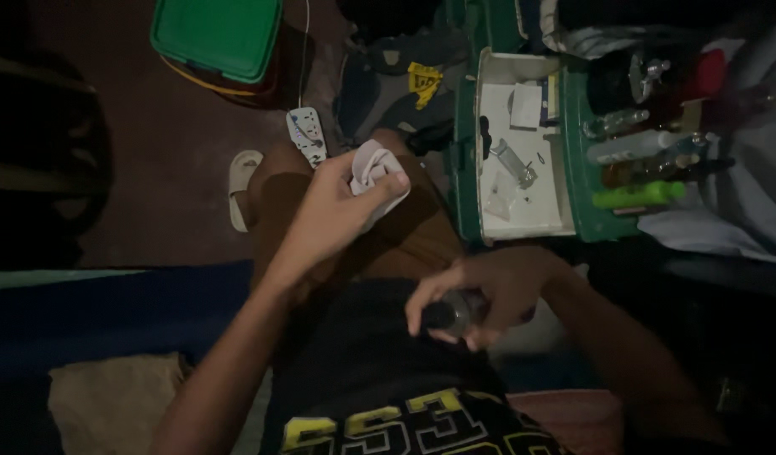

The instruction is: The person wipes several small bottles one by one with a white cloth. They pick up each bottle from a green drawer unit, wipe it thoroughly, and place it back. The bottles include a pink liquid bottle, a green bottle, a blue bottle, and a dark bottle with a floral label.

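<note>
Head view, dim light, looking down at the lap. Left hand is closing around a white cloth, bunched in the fingers, held above the knee in brown shorts. Right hand is gripping a small dark bottle, clear-sided, low against the black shirt. Cloth is sitting at 10 o'clock from the bottle, the two well apart.

Risks, as judged:
- Bottle is lying tilted in the grip; whether it is capped cannot be told. If open, contents could be spilling onto the shirt or shorts.
- Poor light is making small parts hard to track; a dropped cap could be rolling off the lap onto the dark floor.
- Cloth is held loosely at its free end; it could be slipping out.

Edges and room:
- Green box with a white tray is standing at 1 o'clock, its near edge just beside the right knee.
- Row of bottles is crowding 2 o'clock; a right elbow swing could be knocking them.
- Power strip and a white sandal are lying at 11 o'clock.
- Green lid is sitting farther off at 11.
- Open room is lying mostly at 9 to 10 o'clock.
</note>
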